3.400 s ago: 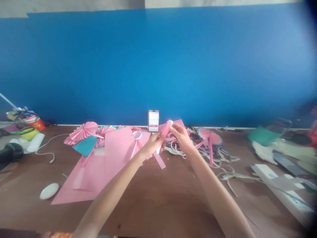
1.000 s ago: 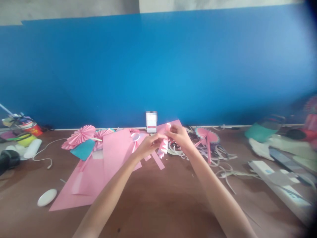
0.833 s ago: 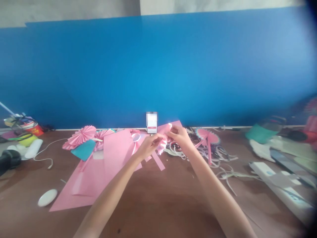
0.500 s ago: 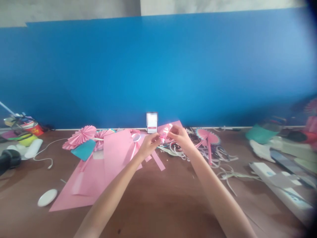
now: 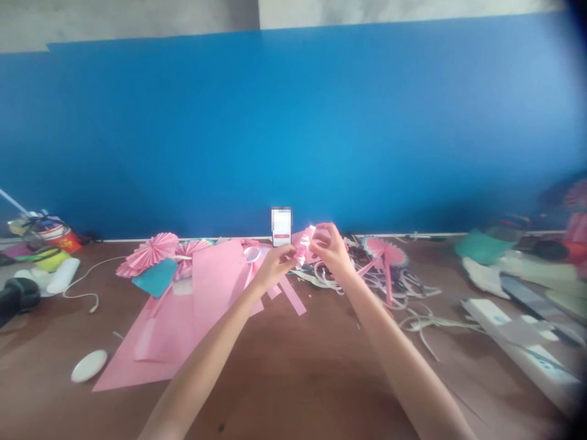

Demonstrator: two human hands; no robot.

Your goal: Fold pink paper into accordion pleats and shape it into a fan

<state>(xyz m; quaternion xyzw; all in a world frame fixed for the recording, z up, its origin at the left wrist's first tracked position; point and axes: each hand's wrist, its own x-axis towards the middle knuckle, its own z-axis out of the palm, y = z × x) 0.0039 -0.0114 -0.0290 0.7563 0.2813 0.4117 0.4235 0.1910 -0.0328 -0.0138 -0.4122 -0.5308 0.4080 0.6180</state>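
Pink pleated paper (image 5: 302, 248) (held two-handed).

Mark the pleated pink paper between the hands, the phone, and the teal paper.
Pleated pink paper (image 5: 303, 247), head view: middle of its folds.
Phone (image 5: 281, 225), head view: its lit screen.
Teal paper (image 5: 156, 278), head view: middle of its face.

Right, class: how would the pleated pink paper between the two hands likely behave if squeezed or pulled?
The pleated pink paper is probably light, since fingertips of the left hand and right hand seem enough to support it. Its zigzag folds suggest it would squash and spread like an accordion. Those narrow creases look easily crushed by hard pinching.
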